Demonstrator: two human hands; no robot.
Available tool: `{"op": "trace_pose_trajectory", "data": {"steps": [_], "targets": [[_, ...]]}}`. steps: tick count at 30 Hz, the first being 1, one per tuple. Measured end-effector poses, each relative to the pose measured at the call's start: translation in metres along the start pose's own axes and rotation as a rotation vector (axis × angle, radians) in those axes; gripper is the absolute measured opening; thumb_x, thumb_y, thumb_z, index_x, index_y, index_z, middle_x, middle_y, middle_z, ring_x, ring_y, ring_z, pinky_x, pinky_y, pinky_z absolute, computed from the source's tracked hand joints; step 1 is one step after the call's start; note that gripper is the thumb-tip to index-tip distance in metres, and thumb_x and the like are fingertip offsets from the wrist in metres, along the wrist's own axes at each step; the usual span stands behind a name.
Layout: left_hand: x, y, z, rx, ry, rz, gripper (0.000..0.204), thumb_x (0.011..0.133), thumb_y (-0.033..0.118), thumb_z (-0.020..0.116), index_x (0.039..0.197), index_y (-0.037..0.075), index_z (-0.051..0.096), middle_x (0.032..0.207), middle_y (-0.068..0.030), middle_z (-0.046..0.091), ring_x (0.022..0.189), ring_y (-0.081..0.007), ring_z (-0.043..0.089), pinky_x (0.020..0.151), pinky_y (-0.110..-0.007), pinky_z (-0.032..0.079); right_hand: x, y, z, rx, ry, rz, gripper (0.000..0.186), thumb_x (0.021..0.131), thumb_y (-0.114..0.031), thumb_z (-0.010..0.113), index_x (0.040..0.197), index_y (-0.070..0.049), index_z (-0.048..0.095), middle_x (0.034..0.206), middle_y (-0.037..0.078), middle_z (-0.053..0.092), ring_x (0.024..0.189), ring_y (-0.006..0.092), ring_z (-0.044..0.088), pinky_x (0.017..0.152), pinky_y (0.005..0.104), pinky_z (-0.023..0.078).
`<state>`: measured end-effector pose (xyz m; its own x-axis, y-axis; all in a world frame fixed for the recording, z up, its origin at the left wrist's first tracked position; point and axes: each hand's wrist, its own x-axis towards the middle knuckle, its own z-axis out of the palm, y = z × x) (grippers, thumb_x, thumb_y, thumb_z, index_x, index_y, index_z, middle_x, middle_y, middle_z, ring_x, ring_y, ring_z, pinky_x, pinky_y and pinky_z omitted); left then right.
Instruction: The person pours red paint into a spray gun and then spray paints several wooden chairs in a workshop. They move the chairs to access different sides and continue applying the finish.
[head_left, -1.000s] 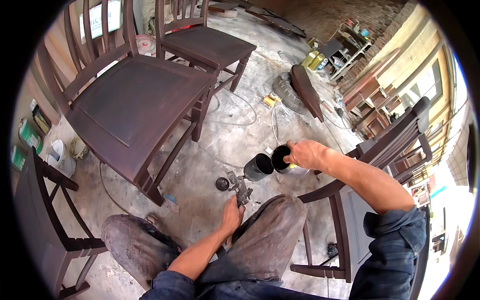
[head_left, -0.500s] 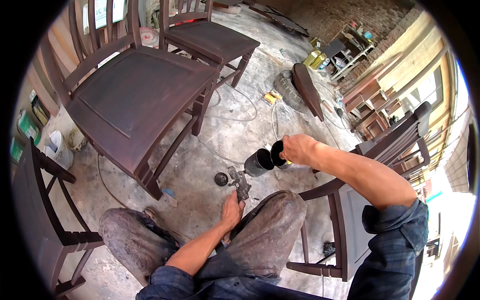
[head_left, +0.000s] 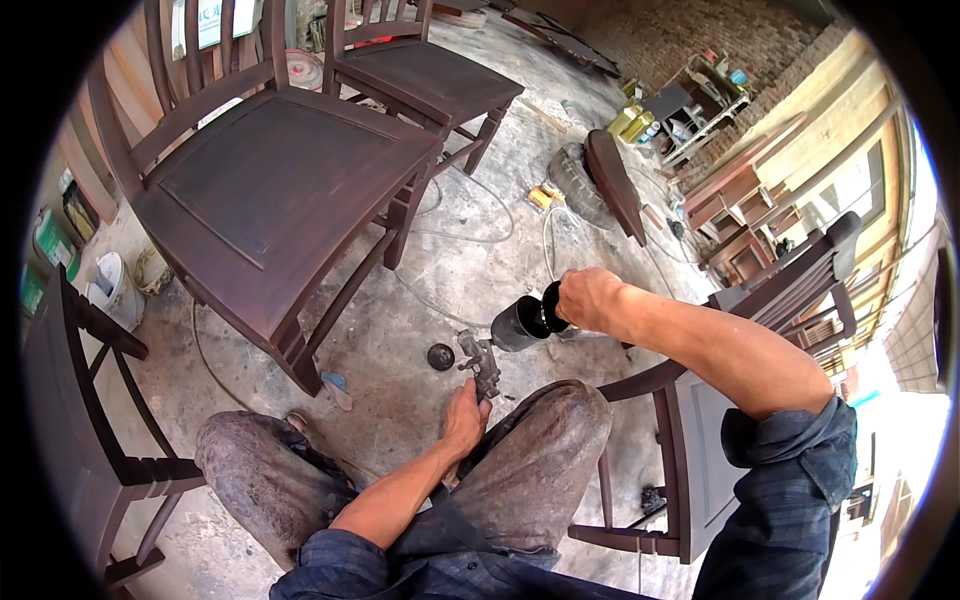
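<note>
change: right hand point(head_left: 588, 298) with its dark container has edged left and slightly down toward the spray gun cup since the earlier frame; left hand unchanged on the gun grip.
big chair point(head_left: 265, 190): dark-stained wood, upper left, seat facing up, on concrete floor point(head_left: 420, 330).
second chair point(head_left: 425, 75): same stain, behind it at top.
chair by right arm point(head_left: 780, 290): dark, slatted back, just right of the knees.
left chair point(head_left: 75, 420): dark frame at left edge.
curved wood part point(head_left: 612, 180): dark, leaning upright on a grey tyre-like ring, top centre.
shelf point(head_left: 690, 110): far top right, small yellow and blue packages on it; too small to tell more.
tubs point(head_left: 110, 290): white bucket and green-banded cans, left edge by the wall.
spray gun point(head_left: 482, 365): upright between the knees, grey metal.
cup point(head_left: 518, 325): dark cylinder atop gun, tilted, mouth toward right hand.
left hand point(head_left: 465, 420): wrapped closed around the gun grip.
right hand: fingers closed around small dark container point(head_left: 552, 308), touching the cup mouth.
lid point(head_left: 440, 356): round, dark, on floor just left of gun.
</note>
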<state>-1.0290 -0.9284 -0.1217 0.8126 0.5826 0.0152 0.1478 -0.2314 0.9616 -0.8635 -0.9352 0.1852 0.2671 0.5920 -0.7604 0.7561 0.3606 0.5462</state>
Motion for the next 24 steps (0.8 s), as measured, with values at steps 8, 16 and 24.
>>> {"op": "trace_pose_trajectory", "data": {"steps": [8, 16, 24], "targets": [[0.001, 0.000, -0.001, -0.013, -0.011, -0.007, 0.024, 0.085, 0.012, 0.057, 0.101, -0.004, 0.048, 0.092, -0.0301, 0.056, 0.088, -0.0480, 0.056, 0.078, -0.052, 0.045, 0.004, -0.001, -0.006, 0.034, -0.031, 0.031, 0.021, 0.090, -0.016, 0.066, 0.108, -0.013, 0.075, 0.114, 0.003, 0.073, 0.108, 0.0230, 0.069, 0.086, 0.0330, 0.057], [-0.001, 0.003, -0.001, -0.016, -0.003, 0.003, 0.025, 0.085, 0.012, 0.058, 0.102, -0.004, 0.049, 0.093, -0.0292, 0.056, 0.087, -0.0471, 0.056, 0.078, -0.052, 0.045, 0.003, -0.003, -0.010, 0.002, -0.049, 0.020, 0.021, 0.088, -0.016, 0.068, 0.106, -0.013, 0.076, 0.112, 0.003, 0.073, 0.107, 0.0250, 0.069, 0.086, 0.0344, 0.057], [0.003, -0.016, 0.005, -0.048, -0.024, -0.026, 0.020, 0.087, 0.010, 0.056, 0.102, -0.002, 0.050, 0.090, -0.0220, 0.057, 0.081, -0.0339, 0.062, 0.074, -0.045, 0.048, 0.012, -0.004, -0.017, 0.078, -0.096, 0.046, 0.027, 0.086, -0.017, 0.070, 0.113, -0.014, 0.075, 0.116, 0.005, 0.072, 0.110, 0.0262, 0.068, 0.086, 0.0370, 0.057]]}}
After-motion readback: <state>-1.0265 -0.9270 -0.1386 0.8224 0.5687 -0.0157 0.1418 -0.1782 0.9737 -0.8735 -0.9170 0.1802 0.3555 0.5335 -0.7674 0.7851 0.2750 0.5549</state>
